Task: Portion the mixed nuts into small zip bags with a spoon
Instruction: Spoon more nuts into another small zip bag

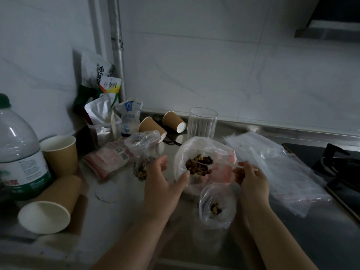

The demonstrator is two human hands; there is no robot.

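The right hand [250, 178] has its grip pinched on the white spoon [220, 164], whose long axis runs left and slightly far into the mixed nuts [198, 165] in the big bag. The left hand [165, 180], fingers apart and holding nothing, rests at that bag's left rim. The open small zip bag [218, 206] stands on the desk [126, 207] just near of the right hand, so the loaded spoon likely swings near.

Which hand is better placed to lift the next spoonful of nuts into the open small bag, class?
Right. The right hand already pinches the spoon, whose bowl lies in the mixed nuts, and the open small zip bag sits just below it. The left hand is open at the big bag's rim.
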